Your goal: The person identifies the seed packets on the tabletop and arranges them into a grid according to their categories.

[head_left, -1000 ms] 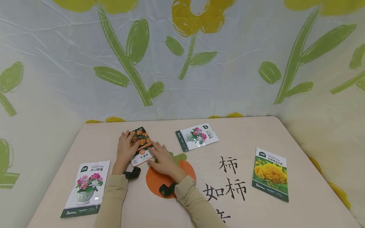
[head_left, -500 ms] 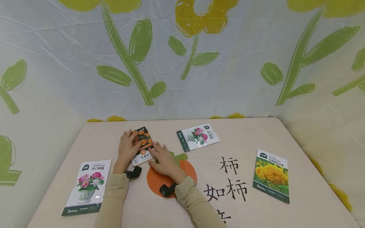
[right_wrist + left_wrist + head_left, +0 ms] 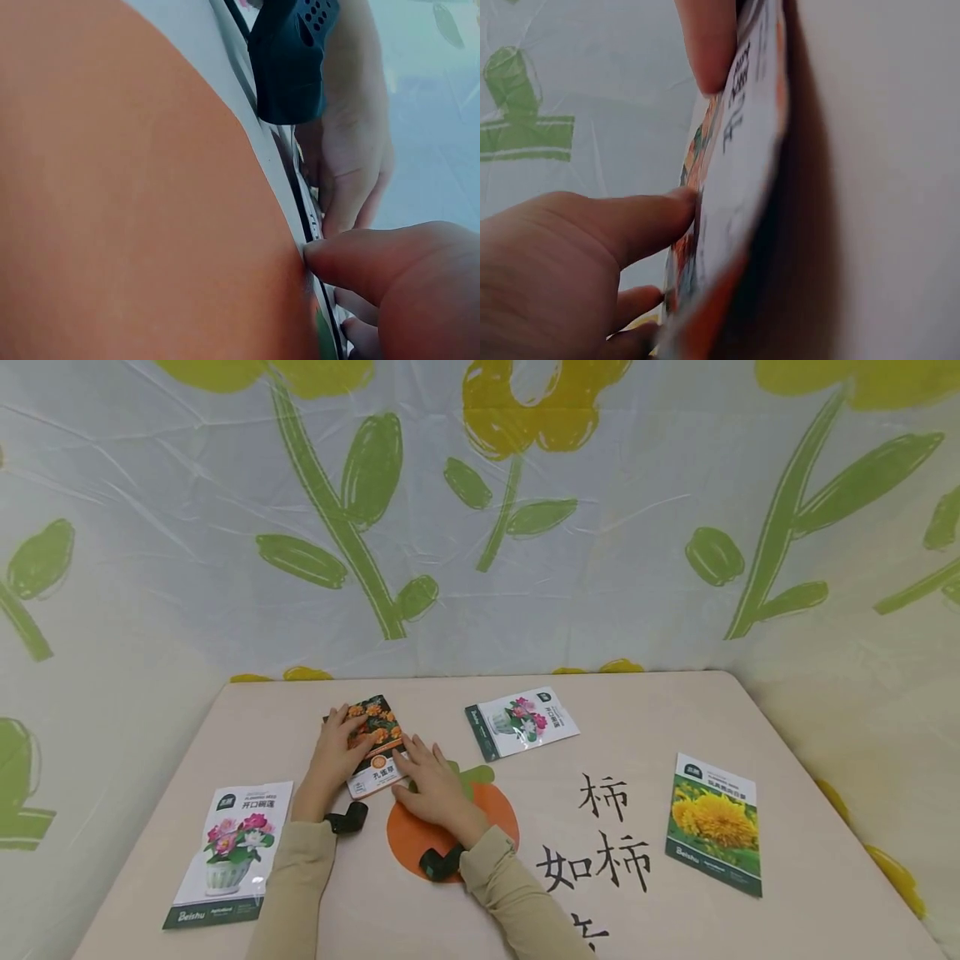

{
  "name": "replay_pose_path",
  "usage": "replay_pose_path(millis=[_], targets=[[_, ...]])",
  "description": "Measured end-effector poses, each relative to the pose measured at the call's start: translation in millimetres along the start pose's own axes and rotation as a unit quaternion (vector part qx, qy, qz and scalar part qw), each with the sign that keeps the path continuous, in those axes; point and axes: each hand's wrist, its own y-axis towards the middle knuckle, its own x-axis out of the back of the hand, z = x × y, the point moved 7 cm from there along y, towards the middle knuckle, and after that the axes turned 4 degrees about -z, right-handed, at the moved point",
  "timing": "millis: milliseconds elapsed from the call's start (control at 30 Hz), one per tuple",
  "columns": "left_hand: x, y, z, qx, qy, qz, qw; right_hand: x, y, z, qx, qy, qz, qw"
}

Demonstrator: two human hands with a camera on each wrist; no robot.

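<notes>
A seed packet [image 3: 380,768] with orange flowers and a white lower part lies at the table's left middle. My left hand [image 3: 335,758] rests over its left side, thumb on the printed face and fingers toward the far left edge. The right hand [image 3: 438,789] touches the packet's right edge with its fingertips; its thumb lies near the table surface. In the left wrist view the packet's near edge [image 3: 739,225] stands slightly off the table, with shadow beneath. A small dark corner shows beside the left fingers; what it belongs to is unclear.
Flat on the table lie a potted-flower packet [image 3: 228,852] at left, a similar packet [image 3: 522,723] at the back, and a yellow-flower packet [image 3: 715,822] at right. A printed orange persimmon [image 3: 495,818] and black characters [image 3: 592,862] mark the tabletop. Patterned cloth [image 3: 600,568] surrounds it.
The left fingers shift slightly to the right over the orange-flower packet. The right hand stays at the packet's right edge. The view itself has moved a little.
</notes>
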Motion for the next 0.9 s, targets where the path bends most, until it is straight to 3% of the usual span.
replay_pose_path(millis=[300, 633, 900], targets=[[4.1, -4.7, -9.2, 0.003, 0.027, 0.031, 0.9991, 0.9, -1.2, 0.0, -0.005, -0.001, 0.000, 1.0000], [0.0, -5.9, -10.9, 0.005, 0.008, 0.054, 0.9985, 4.2, -1.8, -2.1, -0.011, 0.028, -0.026, 0.9992], [-3.9, -4.9, -10.8, 0.000, -0.004, 0.060, 0.9982, 5.9, -3.4, -3.5, -0.010, 0.011, -0.043, 0.9990]])
